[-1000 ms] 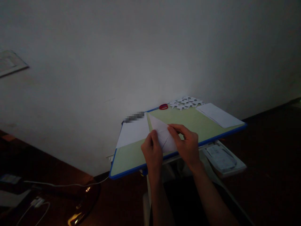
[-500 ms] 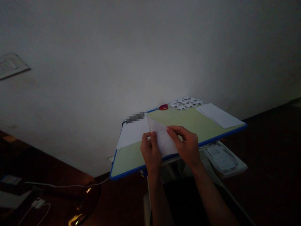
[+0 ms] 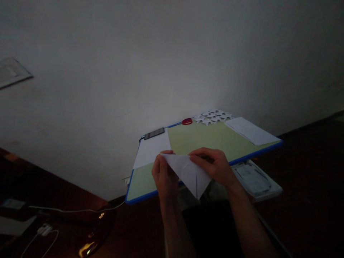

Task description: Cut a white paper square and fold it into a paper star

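Between my two hands, over the near edge of the table, is a folded sheet of white paper (image 3: 188, 171). Its shape is roughly a triangle with one point hanging down and a crease line near that point. My left hand (image 3: 165, 173) pinches the left corner between thumb and fingers. The upper right edge is gripped by my right hand (image 3: 212, 163), thumb and index finger together. Part of the paper's right side is hidden behind the right hand.
On the green table (image 3: 199, 139) with a blue rim lie a white sheet (image 3: 152, 150), a phone (image 3: 154, 133), red-handled scissors (image 3: 187, 121), several small folded paper pieces (image 3: 213, 116) and a paper stack (image 3: 251, 130). An open drawer (image 3: 255, 181) sits below. The wall (image 3: 172, 64) stands behind.
The folded paper has been turned so that a point now hangs downward. My left hand has moved left and slightly down to its corner; my right hand has shifted slightly.
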`<state>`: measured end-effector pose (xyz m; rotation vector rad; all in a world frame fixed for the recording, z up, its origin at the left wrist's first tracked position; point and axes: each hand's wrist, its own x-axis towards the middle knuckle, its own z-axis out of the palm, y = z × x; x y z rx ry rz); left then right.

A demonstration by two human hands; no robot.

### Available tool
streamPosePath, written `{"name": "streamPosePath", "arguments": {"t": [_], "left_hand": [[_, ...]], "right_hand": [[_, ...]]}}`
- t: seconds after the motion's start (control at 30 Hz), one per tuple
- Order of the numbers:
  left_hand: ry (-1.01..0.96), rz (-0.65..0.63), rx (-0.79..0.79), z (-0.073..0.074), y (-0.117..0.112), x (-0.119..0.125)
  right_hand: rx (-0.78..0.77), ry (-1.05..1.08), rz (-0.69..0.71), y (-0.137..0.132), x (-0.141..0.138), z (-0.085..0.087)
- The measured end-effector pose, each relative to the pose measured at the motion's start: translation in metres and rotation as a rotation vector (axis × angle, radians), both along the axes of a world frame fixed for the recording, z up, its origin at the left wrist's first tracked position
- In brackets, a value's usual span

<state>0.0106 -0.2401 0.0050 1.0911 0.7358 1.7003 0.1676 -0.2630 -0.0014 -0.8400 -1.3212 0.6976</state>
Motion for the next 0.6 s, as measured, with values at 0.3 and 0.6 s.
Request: {"name": "streamPosePath", "arguments": {"t": [0.3,0.6], "left_hand": [[-0.064,0.074,0.007,0.0056,-0.0003,0.0004],[-0.243,-0.012,-0.104,0.0007,0.0036,-0.0018]], "right_hand": [[0.030,-0.093,0.031,0.0000,-0.0022,-0.0026],[0.049,-0.118,0.049,0.0012,-0.0047,-0.0049]]}}
